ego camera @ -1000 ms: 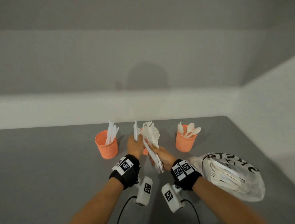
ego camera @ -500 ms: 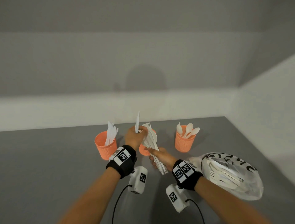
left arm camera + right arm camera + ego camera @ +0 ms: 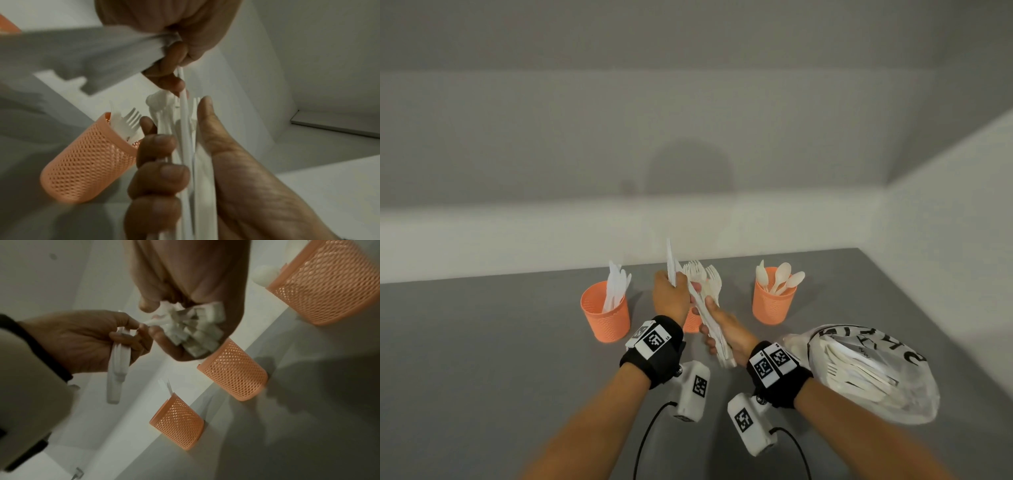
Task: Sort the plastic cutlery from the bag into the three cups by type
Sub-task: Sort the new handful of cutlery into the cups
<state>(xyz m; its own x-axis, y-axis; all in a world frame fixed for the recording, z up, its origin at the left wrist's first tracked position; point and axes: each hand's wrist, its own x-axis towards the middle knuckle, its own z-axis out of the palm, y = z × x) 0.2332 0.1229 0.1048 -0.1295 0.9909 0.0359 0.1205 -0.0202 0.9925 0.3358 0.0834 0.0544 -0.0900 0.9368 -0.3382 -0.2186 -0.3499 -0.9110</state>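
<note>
A bundle of white plastic cutlery (image 3: pixel 709 320) is being clamped in the right hand (image 3: pixel 726 330), fingers curled round the handles, just in front of the middle cup (image 3: pixel 691 322). Fork heads are showing at the bundle's top; the pieces cannot be counted. White knives (image 3: pixel 671 265), seemingly two, are being pinched upright in the left hand (image 3: pixel 671 298), just left of the bundle. Three orange mesh cups are standing in a row: the left cup (image 3: pixel 606 313) is holding knives, the middle cup forks, and the right cup (image 3: pixel 773 301) three spoons. To the right of the right hand, a clear bag (image 3: pixel 873 373) with more cutlery is lying on the grey table (image 3: pixel 482 377); its black lettering cannot be read. Black wristbands with square coded tags are being worn on both wrists.
</note>
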